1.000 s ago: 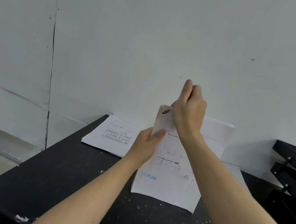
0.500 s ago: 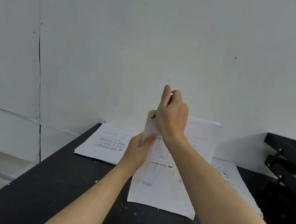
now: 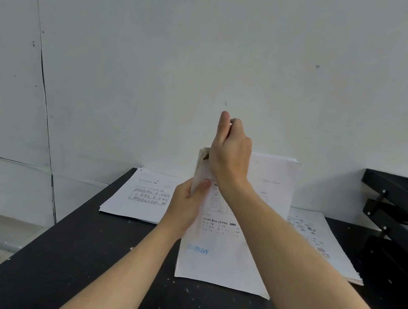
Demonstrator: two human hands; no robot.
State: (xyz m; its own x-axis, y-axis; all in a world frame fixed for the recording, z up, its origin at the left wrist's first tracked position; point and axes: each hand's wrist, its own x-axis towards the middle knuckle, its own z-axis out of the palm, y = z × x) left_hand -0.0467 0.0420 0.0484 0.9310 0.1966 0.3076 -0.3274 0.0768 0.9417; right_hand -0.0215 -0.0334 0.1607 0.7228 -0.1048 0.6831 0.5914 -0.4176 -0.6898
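Covering sheet [image 3: 223, 263] corner, right hand [image 3: 229, 155]; tool [image 3: 231, 123] perhaps metal.

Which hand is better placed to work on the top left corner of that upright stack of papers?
Right. The right hand sits at that corner of the paper stack, pinching a small metal piece, while the left hand grips the stack's left edge lower down, steadying it.

Matt white paper sheets [image 3: 223, 263] on a matt black, speckled tabletop [image 3: 91, 264].

Wall [image 3: 213, 50] just behind right hand [image 3: 229, 155]; tray rack [image 3: 400, 194] blocks rightward.
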